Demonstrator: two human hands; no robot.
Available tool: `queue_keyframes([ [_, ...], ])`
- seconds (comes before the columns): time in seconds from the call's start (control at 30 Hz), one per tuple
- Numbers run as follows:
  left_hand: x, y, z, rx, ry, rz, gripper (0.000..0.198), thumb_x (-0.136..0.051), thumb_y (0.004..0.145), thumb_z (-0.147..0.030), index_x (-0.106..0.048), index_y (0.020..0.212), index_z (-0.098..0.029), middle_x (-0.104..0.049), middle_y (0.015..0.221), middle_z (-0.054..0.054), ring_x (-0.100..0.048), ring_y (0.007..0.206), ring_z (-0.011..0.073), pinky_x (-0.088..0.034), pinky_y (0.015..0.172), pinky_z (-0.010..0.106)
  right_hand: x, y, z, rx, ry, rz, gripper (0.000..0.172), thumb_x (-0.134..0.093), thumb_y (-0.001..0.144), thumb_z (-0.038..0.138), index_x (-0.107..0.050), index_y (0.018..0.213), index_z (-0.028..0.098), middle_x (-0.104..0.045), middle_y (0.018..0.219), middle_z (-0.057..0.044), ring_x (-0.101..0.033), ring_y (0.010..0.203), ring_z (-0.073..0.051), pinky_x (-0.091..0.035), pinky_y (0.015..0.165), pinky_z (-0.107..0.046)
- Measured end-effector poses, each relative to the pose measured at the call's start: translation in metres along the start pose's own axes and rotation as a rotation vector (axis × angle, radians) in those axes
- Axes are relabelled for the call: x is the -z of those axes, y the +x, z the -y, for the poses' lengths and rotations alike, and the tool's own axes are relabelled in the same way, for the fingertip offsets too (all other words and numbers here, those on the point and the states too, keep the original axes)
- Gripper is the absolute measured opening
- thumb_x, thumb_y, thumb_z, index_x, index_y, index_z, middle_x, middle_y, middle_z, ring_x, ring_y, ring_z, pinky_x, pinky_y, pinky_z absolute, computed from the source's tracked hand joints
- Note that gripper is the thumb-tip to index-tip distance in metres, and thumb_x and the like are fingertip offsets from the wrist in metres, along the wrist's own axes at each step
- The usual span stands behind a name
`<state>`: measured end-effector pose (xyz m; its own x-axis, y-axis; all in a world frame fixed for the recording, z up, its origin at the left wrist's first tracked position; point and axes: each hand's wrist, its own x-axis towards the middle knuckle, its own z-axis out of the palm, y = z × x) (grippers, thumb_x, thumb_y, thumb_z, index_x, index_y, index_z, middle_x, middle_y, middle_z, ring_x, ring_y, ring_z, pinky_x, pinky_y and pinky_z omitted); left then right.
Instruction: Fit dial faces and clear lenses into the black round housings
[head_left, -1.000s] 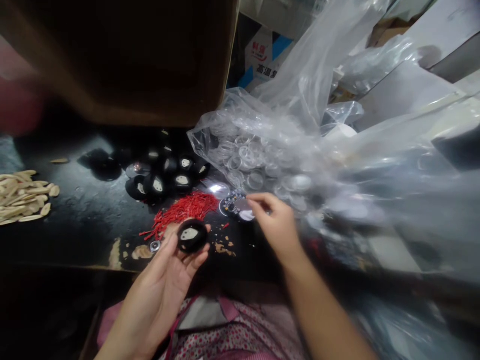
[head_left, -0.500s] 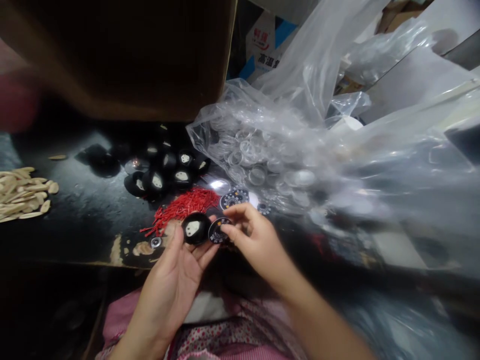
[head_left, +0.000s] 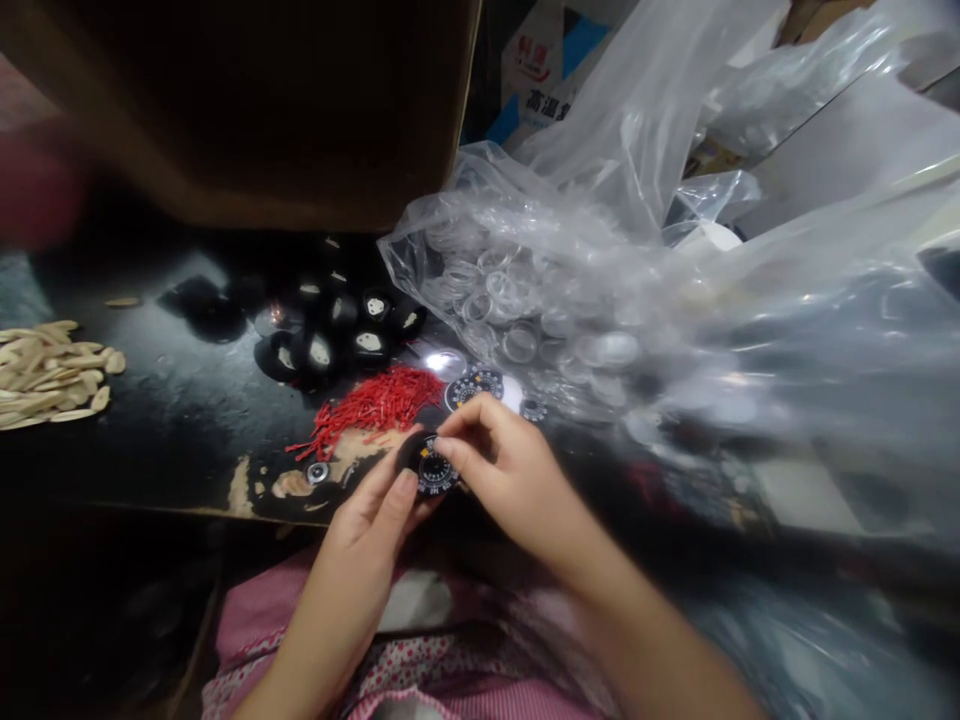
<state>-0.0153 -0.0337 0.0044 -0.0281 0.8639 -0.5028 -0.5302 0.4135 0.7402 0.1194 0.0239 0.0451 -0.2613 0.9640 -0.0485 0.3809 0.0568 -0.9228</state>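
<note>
My left hand [head_left: 379, 505] holds a small round black case [head_left: 420, 458] at the near edge of the dark table [head_left: 172, 420]. Against the top of that case, my right hand [head_left: 506, 475] pinches a round printed dial [head_left: 437, 470]. Both hands meet over the table edge. Just beyond them lies a heap of thin red sticks [head_left: 375, 402]. More printed dials [head_left: 474, 385] rest beside the heap. A cluster of black round cases [head_left: 341, 330] sits farther back.
A large clear plastic bag [head_left: 600, 300] full of transparent rings fills the right side. A brown cardboard box [head_left: 247, 110] overhangs the back of the table. A pile of pale flat slivers [head_left: 49, 372] lies at the far left. A small metal part [head_left: 317, 472] sits near the edge.
My right hand picked a dial from the table near the bag and brought it left onto the black case. My left hand turned the case and closed its fingers around it.
</note>
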Motion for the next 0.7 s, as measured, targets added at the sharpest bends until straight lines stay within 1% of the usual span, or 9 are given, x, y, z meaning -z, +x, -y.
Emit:
queue_keyframes([
  [0.1,-0.001,-0.001,-0.001,0.015,-0.01,0.004,0.032,-0.07,0.082,-0.042,-0.072,0.113,-0.033,-0.064,0.134,0.0,-0.047,0.134,0.0271,-0.052,0.098,0.031,0.0,-0.002,0.0,-0.017,0.038,-0.015,0.004,-0.061,0.085,0.017,-0.058,0.083,0.019,-0.061,0.079,0.002,-0.058,0.072,-0.012,-0.045,0.064,-0.024],
  [0.2,-0.004,-0.002,-0.003,0.017,-0.022,0.009,0.031,-0.069,0.082,-0.041,-0.072,0.112,-0.033,-0.065,0.132,0.0,-0.051,0.131,0.0264,-0.054,0.095,0.031,-0.002,-0.004,0.0,0.023,0.034,-0.057,0.005,-0.06,0.085,0.015,-0.058,0.083,0.02,-0.06,0.08,0.002,-0.058,0.074,-0.012,-0.046,0.067,-0.024],
  [0.27,-0.003,-0.002,-0.002,0.006,-0.03,0.009,0.03,-0.069,0.082,-0.04,-0.072,0.111,-0.032,-0.065,0.131,0.0,-0.054,0.128,0.0255,-0.054,0.094,0.03,-0.003,-0.004,-0.001,0.037,0.018,-0.059,0.005,-0.059,0.086,0.016,-0.058,0.084,0.02,-0.06,0.081,0.002,-0.058,0.074,-0.012,-0.046,0.068,-0.024],
  [0.33,-0.002,-0.001,0.001,-0.013,-0.033,0.017,0.031,-0.071,0.081,-0.038,-0.072,0.112,-0.032,-0.066,0.13,0.001,-0.056,0.125,0.0247,-0.053,0.095,0.03,-0.002,-0.005,-0.002,0.015,-0.02,-0.036,0.004,-0.061,0.085,0.019,-0.058,0.086,0.02,-0.059,0.081,0.001,-0.057,0.072,-0.012,-0.046,0.066,-0.025],
  [0.43,0.001,0.0,0.005,-0.01,0.001,0.023,0.036,-0.074,0.079,-0.032,-0.07,0.114,-0.03,-0.067,0.127,0.002,-0.061,0.118,0.0243,-0.052,0.097,0.032,0.0,-0.008,-0.004,-0.045,-0.082,0.039,0.01,-0.064,0.084,0.024,-0.059,0.093,0.021,-0.06,0.086,0.0,-0.056,0.071,-0.013,-0.045,0.063,-0.026],
  [0.53,0.001,-0.002,0.007,0.002,0.093,0.017,0.034,-0.072,0.08,-0.031,-0.069,0.113,-0.027,-0.07,0.121,0.003,-0.063,0.115,0.0247,-0.052,0.096,0.033,0.001,-0.014,-0.006,-0.077,-0.065,0.122,0.013,-0.057,0.086,0.019,-0.058,0.099,0.021,-0.063,0.092,-0.001,-0.059,0.077,-0.013,-0.047,0.067,-0.026],
  [0.63,0.007,-0.007,0.004,-0.1,0.285,-0.005,0.03,-0.07,0.081,-0.033,-0.07,0.11,-0.026,-0.073,0.114,0.004,-0.065,0.111,0.0237,-0.05,0.096,0.03,0.0,-0.018,-0.005,-0.074,-0.025,0.135,0.015,-0.054,0.086,0.015,-0.058,0.098,0.021,-0.065,0.092,0.0,-0.061,0.079,-0.013,-0.048,0.068,-0.025],
  [0.7,0.017,-0.01,0.001,-0.178,0.426,-0.034,0.029,-0.071,0.08,-0.034,-0.072,0.108,-0.026,-0.074,0.111,0.003,-0.066,0.108,0.023,-0.049,0.095,0.026,-0.002,-0.016,-0.004,-0.05,-0.045,0.169,0.015,-0.056,0.087,0.015,-0.06,0.1,0.021,-0.066,0.092,0.0,-0.062,0.079,-0.013,-0.048,0.069,-0.025],
])
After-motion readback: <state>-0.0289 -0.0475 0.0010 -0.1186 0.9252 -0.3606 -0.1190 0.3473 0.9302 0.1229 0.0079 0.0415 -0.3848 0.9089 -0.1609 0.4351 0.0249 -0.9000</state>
